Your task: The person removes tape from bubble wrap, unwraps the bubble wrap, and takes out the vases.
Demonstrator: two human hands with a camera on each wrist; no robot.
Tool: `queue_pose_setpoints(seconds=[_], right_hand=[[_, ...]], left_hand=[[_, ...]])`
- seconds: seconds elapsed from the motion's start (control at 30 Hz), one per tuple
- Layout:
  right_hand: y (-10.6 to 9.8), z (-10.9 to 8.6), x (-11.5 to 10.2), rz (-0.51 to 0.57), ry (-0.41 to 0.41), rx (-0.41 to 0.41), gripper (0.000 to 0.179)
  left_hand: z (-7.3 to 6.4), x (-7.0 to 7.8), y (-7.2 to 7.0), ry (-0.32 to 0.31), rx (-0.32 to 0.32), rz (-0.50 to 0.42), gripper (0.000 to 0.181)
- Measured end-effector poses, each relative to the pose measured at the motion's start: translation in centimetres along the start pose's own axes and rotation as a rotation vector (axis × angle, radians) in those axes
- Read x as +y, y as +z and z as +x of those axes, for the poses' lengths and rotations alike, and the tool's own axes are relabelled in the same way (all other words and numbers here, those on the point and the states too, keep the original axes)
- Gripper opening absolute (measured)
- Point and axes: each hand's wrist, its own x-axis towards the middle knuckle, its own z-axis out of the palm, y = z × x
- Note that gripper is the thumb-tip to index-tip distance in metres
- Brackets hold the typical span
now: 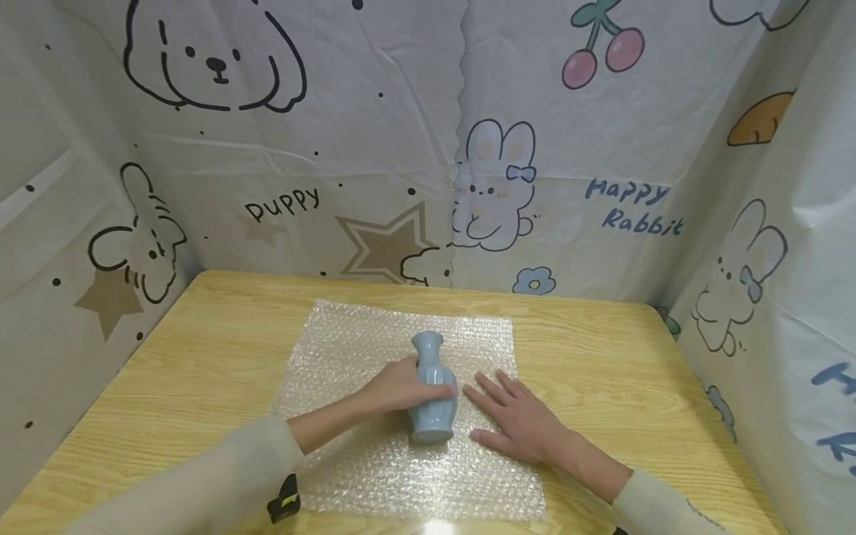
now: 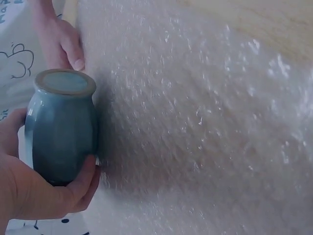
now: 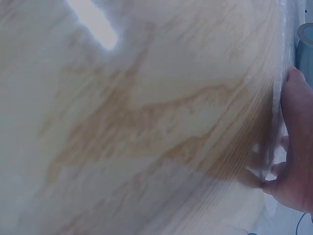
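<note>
A pale blue ceramic vase (image 1: pixel 432 420) lies on its side on a sheet of bubble wrap (image 1: pixel 374 475), its neck toward the back wall and its base toward the person. My left hand (image 1: pixel 396 385) grips the vase round its body, the thumb across the top. In the left wrist view the vase's unglazed foot ring (image 2: pixel 66 82) shows, with fingers curled round the body. To the right of the vase, my right hand (image 1: pixel 515 417) rests on the bubble wrap, fingers spread and straight. The right wrist view catches this hand (image 3: pixel 296 147) at the sheet's edge.
The bubble wrap lies on a wood-grain table (image 1: pixel 194 371). A printed cloth (image 1: pixel 374 148) with cartoon drawings hangs behind the table and on both sides. A small black item with a yellow mark (image 1: pixel 285 499) shows by the left sleeve.
</note>
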Motion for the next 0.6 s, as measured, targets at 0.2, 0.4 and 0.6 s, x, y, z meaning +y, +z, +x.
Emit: queue_pose_setpoints(seconds=[0.2, 0.4, 0.6], right_hand=[[0.13, -0.11, 0.07, -0.006, 0.002, 0.008, 0.069], [0.11, 0.0, -0.02, 0.007, -0.001, 0.011, 0.069], [-0.07, 0.0, -0.04, 0.004, 0.004, 0.002, 0.069]], left_hand=[[0.03, 0.54, 0.17, -0.049, -0.014, -0.005, 0.084], [0.13, 0.77, 0.38, -0.067, -0.011, 0.037, 0.09], [-0.03, 0.62, 0.25, -0.033, -0.047, 0.005, 0.089]])
